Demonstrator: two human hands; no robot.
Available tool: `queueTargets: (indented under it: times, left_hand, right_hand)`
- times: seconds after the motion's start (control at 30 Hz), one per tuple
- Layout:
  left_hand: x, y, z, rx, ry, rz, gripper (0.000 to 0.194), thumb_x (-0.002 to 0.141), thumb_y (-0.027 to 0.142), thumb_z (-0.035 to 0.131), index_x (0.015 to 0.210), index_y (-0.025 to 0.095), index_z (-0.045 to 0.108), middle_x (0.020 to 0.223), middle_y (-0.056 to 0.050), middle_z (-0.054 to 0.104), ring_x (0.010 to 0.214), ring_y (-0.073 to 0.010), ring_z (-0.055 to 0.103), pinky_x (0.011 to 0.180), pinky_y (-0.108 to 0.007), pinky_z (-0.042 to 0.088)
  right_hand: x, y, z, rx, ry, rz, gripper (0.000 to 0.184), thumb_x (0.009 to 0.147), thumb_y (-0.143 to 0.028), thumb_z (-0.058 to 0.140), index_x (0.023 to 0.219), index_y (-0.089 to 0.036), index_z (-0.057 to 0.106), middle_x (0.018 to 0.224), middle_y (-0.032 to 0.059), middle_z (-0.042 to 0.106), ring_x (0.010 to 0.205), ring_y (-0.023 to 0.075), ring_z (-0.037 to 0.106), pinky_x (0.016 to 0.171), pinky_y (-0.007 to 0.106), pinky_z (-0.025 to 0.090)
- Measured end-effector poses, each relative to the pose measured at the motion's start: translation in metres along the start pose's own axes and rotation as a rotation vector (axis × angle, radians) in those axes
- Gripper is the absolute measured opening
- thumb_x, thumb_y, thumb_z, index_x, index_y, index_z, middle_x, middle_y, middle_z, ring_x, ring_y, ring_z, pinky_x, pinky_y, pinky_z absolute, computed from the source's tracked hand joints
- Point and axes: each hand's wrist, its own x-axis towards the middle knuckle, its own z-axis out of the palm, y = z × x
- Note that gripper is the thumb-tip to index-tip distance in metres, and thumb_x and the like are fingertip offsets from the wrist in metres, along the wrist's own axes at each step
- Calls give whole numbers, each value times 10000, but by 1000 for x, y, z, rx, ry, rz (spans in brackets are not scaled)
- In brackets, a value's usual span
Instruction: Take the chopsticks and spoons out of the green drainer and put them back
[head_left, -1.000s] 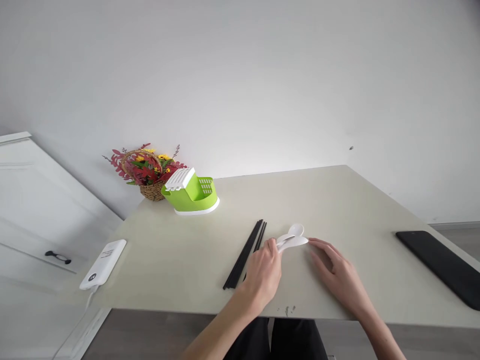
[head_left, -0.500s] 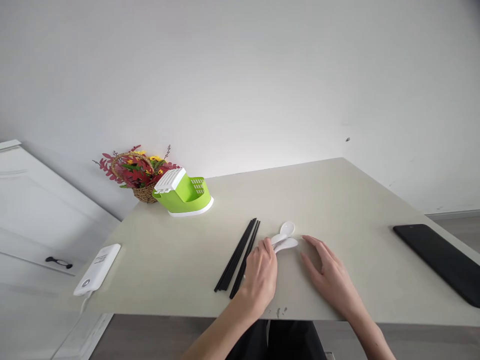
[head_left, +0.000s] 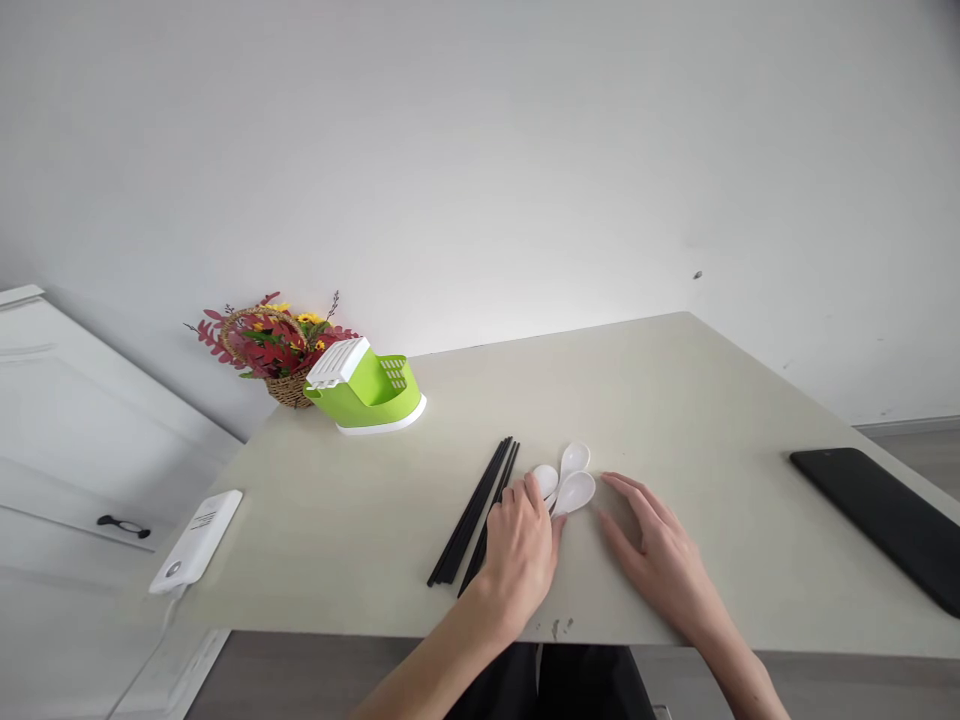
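Three white spoons [head_left: 576,492] lie together on the table, bowls facing up and pointing away from me. My left hand [head_left: 519,535] covers their handles from above, fingers curled round them and the thumb on the right side. How the handles sit under the palm is hidden. Just left of that hand lie several black chopsticks [head_left: 472,515], side by side at a slant, partly behind the hand. My right hand [head_left: 656,545] rests on the table right of the spoons, fingers slightly bent and apart from the thumb, with nothing in it.
At the back left stands a green and white holder [head_left: 367,395] in front of a wicker basket of flowers [head_left: 281,350]. A white device with a cable [head_left: 196,540] lies by the left edge. On the right lies a black phone [head_left: 877,520]. A white cabinet [head_left: 82,430] adjoins the left side.
The spoons' bowls have turned to face up, and the left one shows more fully. My left thumb has come into view beside the handles. My right hand stays nearly still.
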Motion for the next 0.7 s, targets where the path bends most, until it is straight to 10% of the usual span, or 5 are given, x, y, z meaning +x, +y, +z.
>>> queueTargets:
  times: [0.23, 0.53, 0.7]
  left_hand:
    - [4, -37, -11, -26, 193, 52, 642, 985, 566, 580, 1421, 100, 509, 1293, -220, 613, 1148, -364, 632, 961, -508, 541]
    - [97, -278, -92, 82, 584, -283, 527, 1022, 496, 500, 1373, 115, 592, 1552, -217, 487, 1455, -414, 395, 1202, -593, 281]
    - [92, -325, -77, 12, 464, -268, 524, 1036, 442, 438, 1440, 132, 559, 1536, -190, 537, 1383, -344, 531, 1151, -502, 404]
  right_hand:
    - [-1, 0, -1, 22, -29, 49, 426, 1011, -522, 438, 1397, -363, 521, 1493, 9, 578, 1303, 271, 585, 1015, 457, 529]
    - [-3, 3, 1, -22, -18, 86, 441, 991, -552, 437, 1382, -376, 538, 1466, 1, 609, 1174, 281, 655, 811, 403, 578]
    - [-3, 6, 4, -25, -36, 105, 438, 987, -568, 442, 1377, -392, 530, 1474, -21, 603, 1195, 277, 648, 843, 409, 571]
